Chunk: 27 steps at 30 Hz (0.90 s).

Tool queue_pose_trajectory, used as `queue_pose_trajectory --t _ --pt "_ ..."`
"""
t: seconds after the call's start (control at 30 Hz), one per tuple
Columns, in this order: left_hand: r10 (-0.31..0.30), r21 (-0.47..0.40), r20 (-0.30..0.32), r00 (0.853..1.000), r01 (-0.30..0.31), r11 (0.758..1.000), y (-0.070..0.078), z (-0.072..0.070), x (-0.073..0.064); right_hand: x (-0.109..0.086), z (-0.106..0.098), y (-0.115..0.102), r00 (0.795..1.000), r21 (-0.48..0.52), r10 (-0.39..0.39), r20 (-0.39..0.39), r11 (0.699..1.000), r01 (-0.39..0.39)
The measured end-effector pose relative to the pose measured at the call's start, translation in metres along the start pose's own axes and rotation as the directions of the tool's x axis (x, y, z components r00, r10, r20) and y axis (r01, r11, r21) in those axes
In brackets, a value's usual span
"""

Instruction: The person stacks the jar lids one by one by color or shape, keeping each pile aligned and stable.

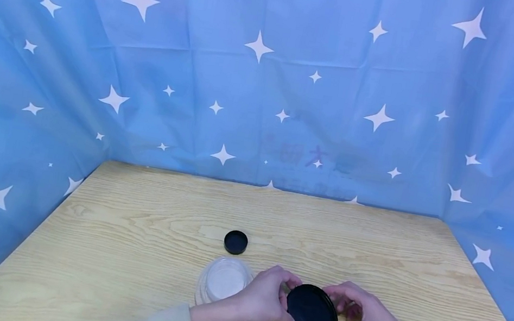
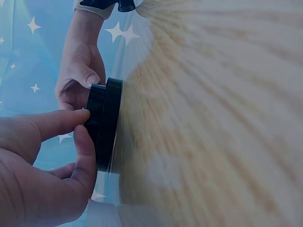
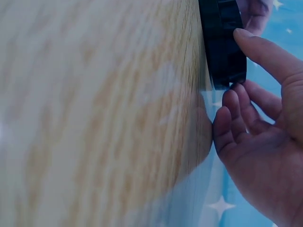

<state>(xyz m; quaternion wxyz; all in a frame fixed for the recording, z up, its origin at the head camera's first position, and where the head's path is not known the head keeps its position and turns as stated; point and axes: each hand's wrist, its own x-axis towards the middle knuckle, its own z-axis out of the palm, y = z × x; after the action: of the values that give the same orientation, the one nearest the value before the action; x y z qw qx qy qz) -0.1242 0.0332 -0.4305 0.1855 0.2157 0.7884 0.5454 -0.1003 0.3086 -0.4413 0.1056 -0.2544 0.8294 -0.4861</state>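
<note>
A round black lid [image 1: 311, 316], glossy with a raised rim, is at the front of the table between both hands. My left hand [image 1: 267, 298] grips its left edge with thumb and fingers. On the opposite edge, my right hand [image 1: 365, 317] pinches it with the thumb at the near side and fingers at the far side. From the left wrist view the black lid [image 2: 104, 125] appears in profile, thick and stepped, low at the tabletop. A clear round jar [image 1: 224, 281] stands just left of my left hand, partly hidden by that hand and wrist.
Behind the jar lies a small black cap [image 1: 235, 242], its hollow side up. The wood-grain table [image 1: 138, 231] is bordered at the back and sides by a blue curtain [image 1: 267, 85] with white stars.
</note>
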Motion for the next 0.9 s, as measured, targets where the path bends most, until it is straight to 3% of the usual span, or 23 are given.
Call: queue_pose_trajectory --t 0.17,0.47,0.67,0.9 --pt "0.001 0.027 0.010 1.000 -0.001 1.000 0.0003 0.0000 -0.0002 0.0003 -0.0007 -0.0009 0.999 0.001 0.037 0.018 0.999 -0.037" --pt "0.034 0.080 -0.016 0.999 -0.032 0.996 -0.0009 -0.0011 0.0062 0.0041 0.0019 -0.0032 0.999 -0.083 0.020 -0.040 0.996 -0.023" --pt "0.033 0.105 -0.030 0.999 -0.030 0.994 -0.0017 -0.0015 0.0090 0.0048 0.0011 -0.0020 0.999 -0.093 0.011 -0.037 0.996 -0.014" --pt "0.018 0.053 -0.023 1.000 -0.016 0.998 0.0004 -0.0036 0.0074 0.0045 0.0005 -0.0008 0.999 -0.069 0.005 -0.042 0.998 -0.008"
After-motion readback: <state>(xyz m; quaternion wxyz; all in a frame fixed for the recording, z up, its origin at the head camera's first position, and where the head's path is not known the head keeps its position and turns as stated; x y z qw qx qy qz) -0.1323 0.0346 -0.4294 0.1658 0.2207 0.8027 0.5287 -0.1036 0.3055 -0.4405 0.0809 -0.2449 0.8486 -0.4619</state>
